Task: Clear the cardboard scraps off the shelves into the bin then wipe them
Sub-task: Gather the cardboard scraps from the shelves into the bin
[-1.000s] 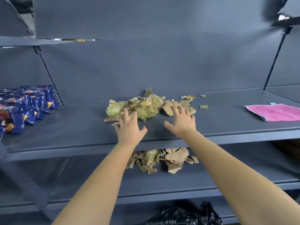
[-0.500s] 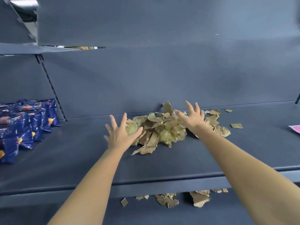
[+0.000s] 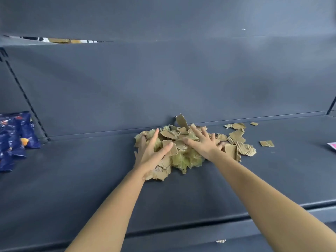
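A heap of torn brown cardboard scraps (image 3: 181,142), mixed with crumpled yellowish tape, lies on the dark grey shelf (image 3: 72,179) near its back wall. My left hand (image 3: 151,154) rests on the heap's left side with fingers spread and straight. My right hand (image 3: 204,142) lies flat on the heap's right side, fingers splayed. Loose scraps (image 3: 238,138) lie just right of the heap, with small bits (image 3: 266,143) further right. A pink cloth (image 3: 333,145) shows only as a corner at the right edge.
Blue snack bags (image 3: 12,140) are stacked at the shelf's left end beside a slotted upright. Another shelf overhangs above. The shelf's front lip (image 3: 181,231) runs below my forearms. No bin is in view.
Both hands have come down from hovering over the heap onto it. The view has moved closer and higher, so the lower shelf and its scraps have dropped out of sight.
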A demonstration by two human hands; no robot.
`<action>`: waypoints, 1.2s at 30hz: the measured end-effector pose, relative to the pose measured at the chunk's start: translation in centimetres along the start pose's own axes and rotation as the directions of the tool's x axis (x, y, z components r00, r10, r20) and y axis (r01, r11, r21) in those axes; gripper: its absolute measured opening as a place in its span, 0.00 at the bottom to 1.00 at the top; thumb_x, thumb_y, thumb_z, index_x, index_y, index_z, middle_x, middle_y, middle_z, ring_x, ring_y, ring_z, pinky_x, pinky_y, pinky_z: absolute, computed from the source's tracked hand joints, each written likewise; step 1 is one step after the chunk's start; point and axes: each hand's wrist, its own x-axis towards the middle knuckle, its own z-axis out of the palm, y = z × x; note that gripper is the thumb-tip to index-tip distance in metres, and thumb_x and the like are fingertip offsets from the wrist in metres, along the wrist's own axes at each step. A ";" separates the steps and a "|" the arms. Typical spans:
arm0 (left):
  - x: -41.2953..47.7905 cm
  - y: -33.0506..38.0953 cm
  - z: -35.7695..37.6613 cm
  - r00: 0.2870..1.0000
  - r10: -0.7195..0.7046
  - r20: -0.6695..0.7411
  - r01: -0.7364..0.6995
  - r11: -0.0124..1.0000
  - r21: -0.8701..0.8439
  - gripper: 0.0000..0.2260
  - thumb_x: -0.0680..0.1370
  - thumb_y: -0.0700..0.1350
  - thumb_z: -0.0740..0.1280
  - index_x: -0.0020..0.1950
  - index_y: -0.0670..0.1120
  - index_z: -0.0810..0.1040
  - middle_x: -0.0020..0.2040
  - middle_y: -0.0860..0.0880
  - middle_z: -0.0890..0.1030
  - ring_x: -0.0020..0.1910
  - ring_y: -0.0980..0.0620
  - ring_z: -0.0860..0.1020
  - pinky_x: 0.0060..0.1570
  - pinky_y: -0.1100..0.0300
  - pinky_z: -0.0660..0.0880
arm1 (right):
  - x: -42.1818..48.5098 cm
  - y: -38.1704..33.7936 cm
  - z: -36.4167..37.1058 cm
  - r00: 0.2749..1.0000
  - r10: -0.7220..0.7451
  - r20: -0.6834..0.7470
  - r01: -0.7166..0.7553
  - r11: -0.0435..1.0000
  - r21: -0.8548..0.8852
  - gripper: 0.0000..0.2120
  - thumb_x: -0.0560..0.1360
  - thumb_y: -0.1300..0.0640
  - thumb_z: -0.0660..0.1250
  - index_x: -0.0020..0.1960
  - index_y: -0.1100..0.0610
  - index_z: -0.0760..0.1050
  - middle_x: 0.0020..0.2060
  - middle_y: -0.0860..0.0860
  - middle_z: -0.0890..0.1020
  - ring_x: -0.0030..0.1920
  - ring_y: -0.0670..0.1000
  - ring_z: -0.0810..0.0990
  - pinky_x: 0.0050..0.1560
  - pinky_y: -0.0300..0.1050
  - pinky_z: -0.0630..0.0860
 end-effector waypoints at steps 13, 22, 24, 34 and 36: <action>-0.4 2.6 3.5 0.995 0.083 -0.046 -0.079 0.993 0.092 0.35 0.66 0.66 0.52 0.73 0.59 0.58 0.77 0.51 0.46 0.75 0.46 0.52 0.69 0.46 0.60 | -2.4 -1.9 2.3 0.993 -0.118 -0.028 0.121 0.958 0.261 0.33 0.66 0.38 0.43 0.70 0.39 0.63 0.76 0.44 0.54 0.77 0.53 0.45 0.72 0.63 0.36; -2.2 3.6 4.9 0.963 0.188 -0.192 -0.162 0.976 0.142 0.44 0.60 0.69 0.39 0.73 0.55 0.60 0.76 0.48 0.48 0.72 0.44 0.56 0.64 0.46 0.64 | -4.1 -2.6 2.5 0.981 -0.142 -0.131 0.192 0.794 0.577 0.34 0.63 0.33 0.54 0.66 0.42 0.71 0.73 0.45 0.64 0.74 0.51 0.57 0.73 0.61 0.51; -2.5 3.8 5.0 0.943 0.225 -0.244 -0.187 0.968 0.167 0.43 0.62 0.68 0.38 0.73 0.54 0.62 0.76 0.47 0.50 0.71 0.44 0.57 0.63 0.46 0.65 | -4.4 -2.7 2.4 0.974 -0.152 -0.167 0.223 0.762 0.607 0.29 0.67 0.38 0.54 0.65 0.44 0.72 0.72 0.46 0.65 0.74 0.50 0.57 0.73 0.61 0.53; -4.8 6.6 4.9 0.871 0.280 -0.405 -0.290 0.956 0.037 0.40 0.64 0.66 0.40 0.71 0.53 0.65 0.76 0.43 0.52 0.69 0.42 0.59 0.65 0.50 0.61 | -7.0 -4.6 0.1 0.935 -0.231 -0.269 0.353 0.664 0.659 0.23 0.72 0.47 0.57 0.63 0.55 0.75 0.72 0.52 0.66 0.74 0.47 0.57 0.75 0.49 0.53; -5.6 7.1 4.8 0.866 0.285 -0.411 -0.293 0.955 0.045 0.40 0.64 0.66 0.39 0.71 0.53 0.65 0.76 0.44 0.51 0.68 0.42 0.60 0.65 0.49 0.61 | -7.8 -4.6 -0.4 0.935 -0.238 -0.264 0.355 0.637 0.684 0.24 0.72 0.47 0.57 0.64 0.55 0.74 0.72 0.51 0.65 0.74 0.46 0.57 0.73 0.44 0.55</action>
